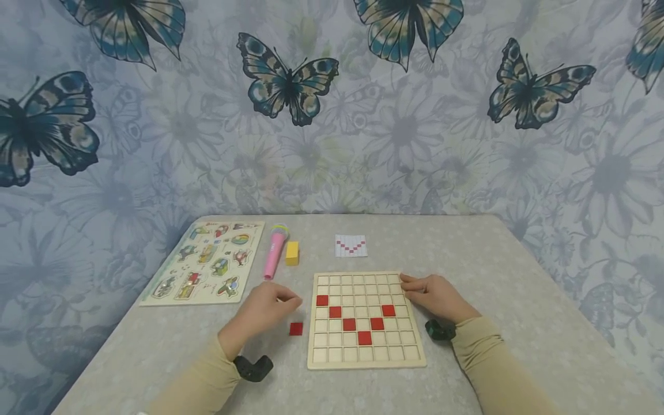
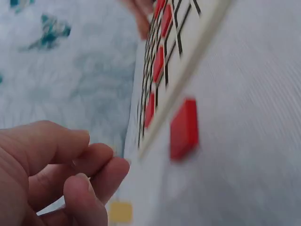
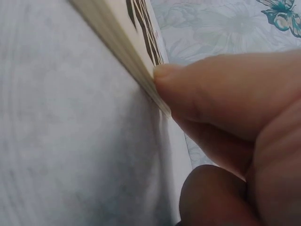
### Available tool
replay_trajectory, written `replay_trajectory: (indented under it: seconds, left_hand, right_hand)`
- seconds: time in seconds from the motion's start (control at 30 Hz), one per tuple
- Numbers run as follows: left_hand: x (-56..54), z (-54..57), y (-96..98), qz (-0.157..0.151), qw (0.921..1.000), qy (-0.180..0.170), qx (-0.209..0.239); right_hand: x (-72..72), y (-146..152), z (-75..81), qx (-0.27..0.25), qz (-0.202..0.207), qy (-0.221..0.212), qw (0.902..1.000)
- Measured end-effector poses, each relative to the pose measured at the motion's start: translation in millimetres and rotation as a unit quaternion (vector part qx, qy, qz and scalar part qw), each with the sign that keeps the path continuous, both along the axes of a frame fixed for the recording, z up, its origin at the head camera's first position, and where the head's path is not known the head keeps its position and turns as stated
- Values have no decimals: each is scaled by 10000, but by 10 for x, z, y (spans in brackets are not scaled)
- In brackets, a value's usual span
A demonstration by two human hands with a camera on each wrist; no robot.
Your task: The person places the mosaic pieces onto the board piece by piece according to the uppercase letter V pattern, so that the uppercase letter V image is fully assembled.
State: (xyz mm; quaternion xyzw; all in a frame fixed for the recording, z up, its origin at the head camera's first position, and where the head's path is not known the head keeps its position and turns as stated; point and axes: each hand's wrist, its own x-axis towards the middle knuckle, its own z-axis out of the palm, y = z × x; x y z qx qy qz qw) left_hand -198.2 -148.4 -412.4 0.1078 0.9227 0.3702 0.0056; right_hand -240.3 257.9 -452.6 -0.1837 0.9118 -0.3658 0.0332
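Note:
A pale wooden grid board (image 1: 369, 361) lies on the table, with several red square tiles (image 1: 365, 338) set in its cells in a V shape. One loose red tile (image 1: 295, 329) lies on the table just left of the board. Above and behind that tile, my left hand (image 1: 265, 309) hovers with loosely bent fingers and nothing between them. In the left wrist view, a gap shows between its thumb (image 2: 85, 200) and fingers. My right hand (image 1: 434, 295) grips the board's far right corner, its fingertips at the edge (image 3: 141, 77).
Beyond the board lies a small pattern card (image 1: 351, 245) printed with a red V. A yellow block (image 1: 293, 253) and a pink toy microphone (image 1: 275, 252) are at the back left. Farther left is a picture puzzle board (image 1: 206, 263). A butterfly-patterned wall (image 1: 404, 144) stands behind the table.

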Motion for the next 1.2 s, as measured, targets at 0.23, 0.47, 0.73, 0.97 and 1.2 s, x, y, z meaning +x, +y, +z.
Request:
replay_trajectory:
  seconds: [0.23, 0.47, 0.73, 0.97, 1.2]
  left_hand:
    - [-11, -312, -302, -364, 9976, -350, 479]
    - [82, -315, -306, -645, 9962, -528, 265]
    - [113, -291, -290, -688, 9970, -347, -91]
    - [75, -266, -283, -654, 9974, -288, -131]
    - [78, -309, -328, -579, 9977, -339, -81]
  right_hand:
    - [-7, 81, 18, 128, 17, 19, 9999]
    - [5, 42, -29, 46, 18, -18, 10000]
    - [-1, 32, -15, 55, 8, -54, 10000]
    - [-13, 22, 62, 49, -16, -17, 10000]
    - [11, 1, 24, 70, 15, -65, 10000]
